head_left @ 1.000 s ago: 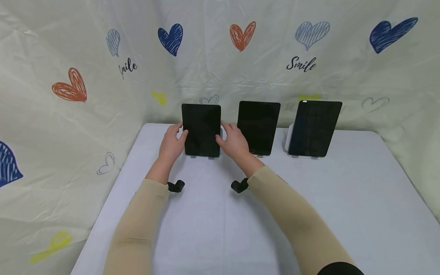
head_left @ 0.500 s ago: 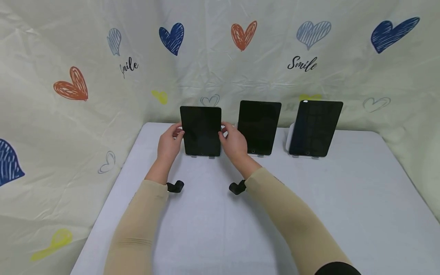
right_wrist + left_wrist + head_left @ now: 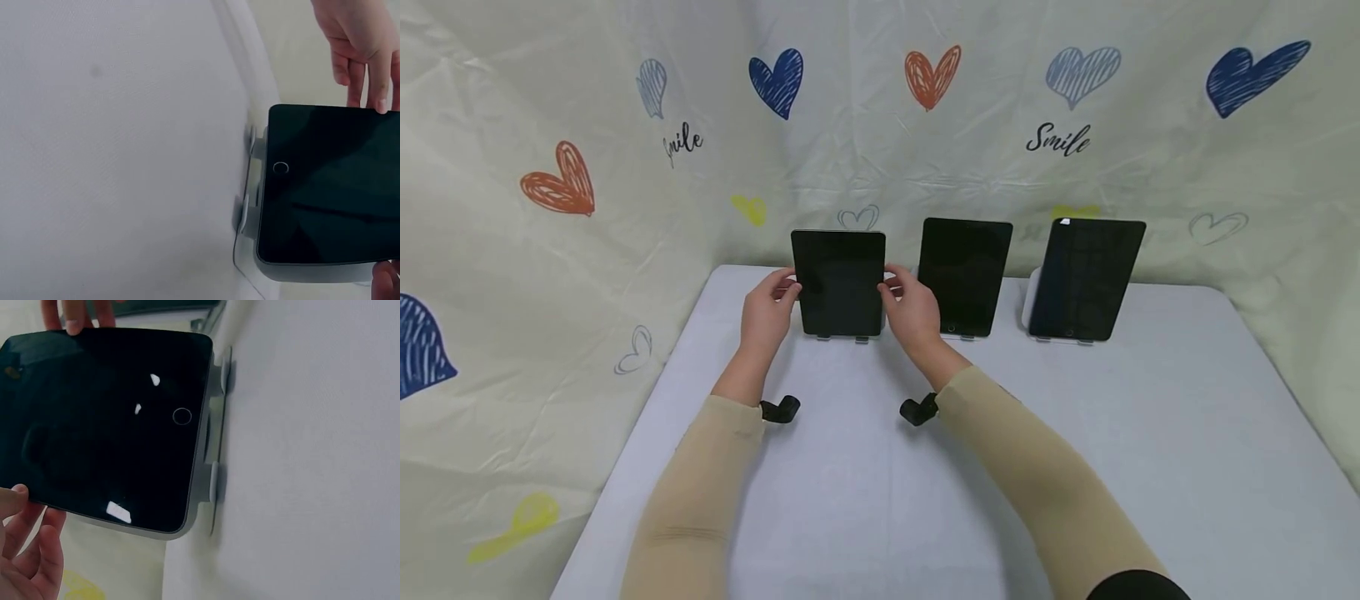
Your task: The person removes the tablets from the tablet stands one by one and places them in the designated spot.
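Observation:
A black-screened tablet (image 3: 839, 282) stands nearly upright at the left of the row. My left hand (image 3: 766, 315) pinches its left edge, thumb toward the front and fingers behind. On the opposite edge my right hand (image 3: 913, 318) pinches it the same way. Below the tablet is a stand with two small lips (image 3: 215, 481). In the left wrist view a narrow gap shows between these lips and the tablet's lower edge (image 3: 192, 469). The fingertips behind the tablet are partly hidden. In the right wrist view only the right thumb's tip (image 3: 384, 282) shows clearly.
Two more tablets lean on stands to the right, a middle one (image 3: 964, 279) and a far one (image 3: 1086, 282). They share a white-covered table (image 3: 880, 492). Close behind rises a pale curtain (image 3: 850, 158) printed with hearts.
Both hands have gone from fingers lying along the tablet's sides to pinching its edges. The tablet's top has tipped slightly toward me. The other two tablets have stayed put.

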Tool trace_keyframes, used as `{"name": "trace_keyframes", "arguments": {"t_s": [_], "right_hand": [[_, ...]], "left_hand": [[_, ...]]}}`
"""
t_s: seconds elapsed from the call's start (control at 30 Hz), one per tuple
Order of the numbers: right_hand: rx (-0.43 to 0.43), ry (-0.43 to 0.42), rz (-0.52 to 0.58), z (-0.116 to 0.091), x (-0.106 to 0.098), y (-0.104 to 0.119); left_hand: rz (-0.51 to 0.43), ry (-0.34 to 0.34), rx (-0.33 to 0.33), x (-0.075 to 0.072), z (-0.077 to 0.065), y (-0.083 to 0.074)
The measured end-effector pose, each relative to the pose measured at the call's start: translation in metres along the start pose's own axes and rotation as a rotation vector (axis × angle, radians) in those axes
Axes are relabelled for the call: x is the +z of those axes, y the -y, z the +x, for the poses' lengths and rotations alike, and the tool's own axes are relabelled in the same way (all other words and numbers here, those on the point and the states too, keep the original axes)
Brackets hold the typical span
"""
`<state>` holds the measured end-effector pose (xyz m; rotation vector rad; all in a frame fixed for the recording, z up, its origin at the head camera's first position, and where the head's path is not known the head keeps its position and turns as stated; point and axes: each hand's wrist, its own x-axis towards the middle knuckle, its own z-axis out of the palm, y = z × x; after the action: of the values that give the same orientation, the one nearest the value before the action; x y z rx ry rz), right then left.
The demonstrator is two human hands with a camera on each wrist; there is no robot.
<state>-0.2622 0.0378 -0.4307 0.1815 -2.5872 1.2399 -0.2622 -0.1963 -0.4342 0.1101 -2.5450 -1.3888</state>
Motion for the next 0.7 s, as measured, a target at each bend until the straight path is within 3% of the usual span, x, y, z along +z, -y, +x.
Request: {"name": "trace_keyframes", "arguments": {"t_s": [0.3,0.7], "right_hand": [[0.049,0.023,0.168,-0.011,-0.012,0.004],[0.207,0.128,0.310,-0.036,-0.022,-0.001]], "left_hand": [[-0.065,0.008,-0.024,-0.007,-0.013,-0.007],[-0.053,0.153,-0.124,-0.018,-0.041,-0.012]]}}
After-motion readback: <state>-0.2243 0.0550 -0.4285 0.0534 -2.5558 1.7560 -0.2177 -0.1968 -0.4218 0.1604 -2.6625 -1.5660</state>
